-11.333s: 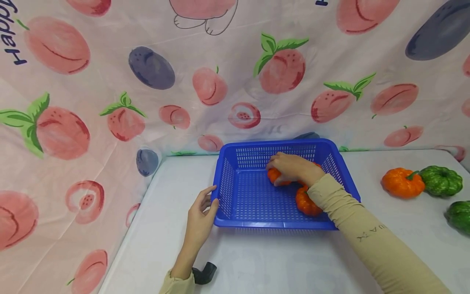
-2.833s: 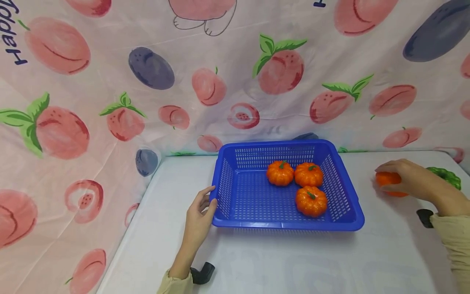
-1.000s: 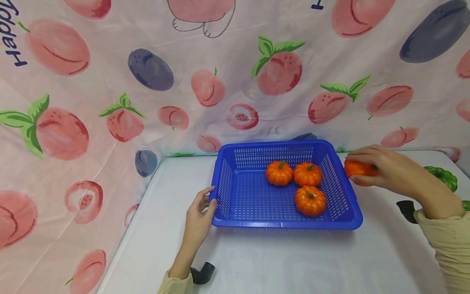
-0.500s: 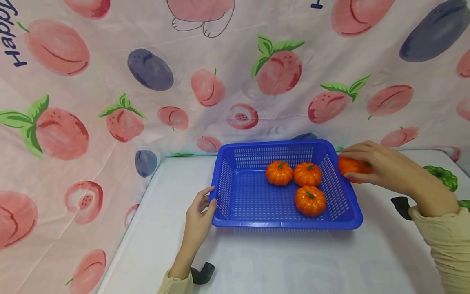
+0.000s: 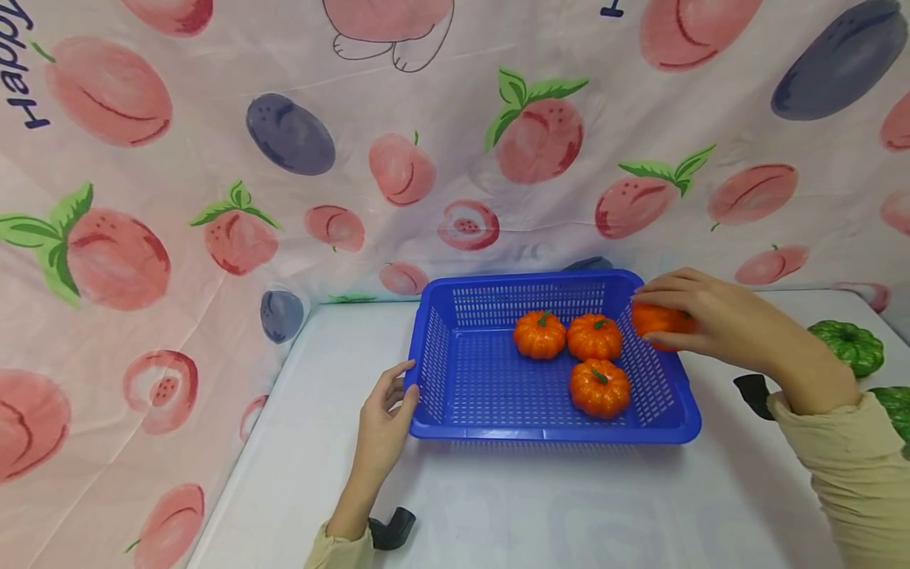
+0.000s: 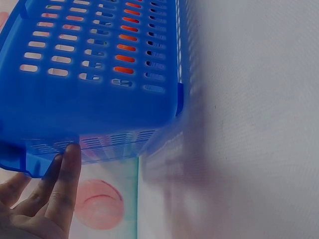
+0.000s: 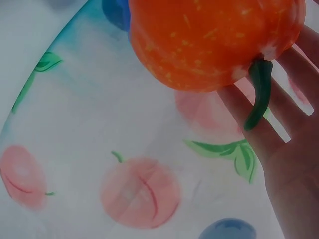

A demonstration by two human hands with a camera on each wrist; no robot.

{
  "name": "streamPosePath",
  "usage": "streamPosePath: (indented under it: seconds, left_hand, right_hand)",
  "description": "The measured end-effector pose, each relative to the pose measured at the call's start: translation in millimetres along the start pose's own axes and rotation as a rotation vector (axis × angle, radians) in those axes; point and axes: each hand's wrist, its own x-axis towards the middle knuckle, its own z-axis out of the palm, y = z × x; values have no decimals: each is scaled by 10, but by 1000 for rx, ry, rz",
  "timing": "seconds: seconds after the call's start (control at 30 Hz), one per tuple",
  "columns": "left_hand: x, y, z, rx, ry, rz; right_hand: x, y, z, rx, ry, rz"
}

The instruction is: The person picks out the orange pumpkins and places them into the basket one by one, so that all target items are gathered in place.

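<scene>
My right hand [image 5: 725, 320] grips an orange toy pumpkin [image 5: 656, 322] at the right rim of a blue plastic basket [image 5: 540, 434]. The pumpkin's green stem points back toward the palm in the right wrist view, with the fingers [image 7: 264, 134] behind it. Inside the basket, on its right half, sit three more orange pumpkins: one at back left [image 5: 540, 335], one at back right [image 5: 594, 337], one in front [image 5: 600, 389]. On the basket's left rim, my left hand [image 5: 382, 423] holds on with thumb and fingers; the left wrist view shows fingertips against the outer wall [image 6: 99, 109].
Two green pumpkins, one farther back [image 5: 849, 348] and one partly behind the right sleeve [image 5: 897, 407], lie right on the white table [image 5: 540, 514]. A fruit-printed cloth [image 5: 426, 158] hangs behind and at the left. Black straps show at both wrists.
The right hand took the orange pumpkin from beside the green ones and carried it left to the basket's right rim. Earlier, that hand was inside the basket at another pumpkin. The left hand stayed.
</scene>
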Motion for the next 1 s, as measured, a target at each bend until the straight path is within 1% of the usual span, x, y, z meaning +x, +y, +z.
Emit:
streamPosePath:
  seconds: [0.17, 0.3, 0.6, 0.77, 1.0]
  left_hand:
    - [-1, 4, 2, -2, -2, -11]
    - [-4, 2, 2, 0, -4, -14]
    - [-1, 2, 2, 16, -1, -18]
    - [4, -3, 3, 3, -7, -5]
    - [1, 0, 0, 5, -6, -3]
  right_hand:
    - [59, -80, 18, -10, 8, -11]
    - [107, -137, 32, -14, 14, -43]
    - [217, -269, 64, -2, -26, -63]
    - [272, -342, 90, 18, -43, -95]
    - [351, -450, 131, 30, -18, -161]
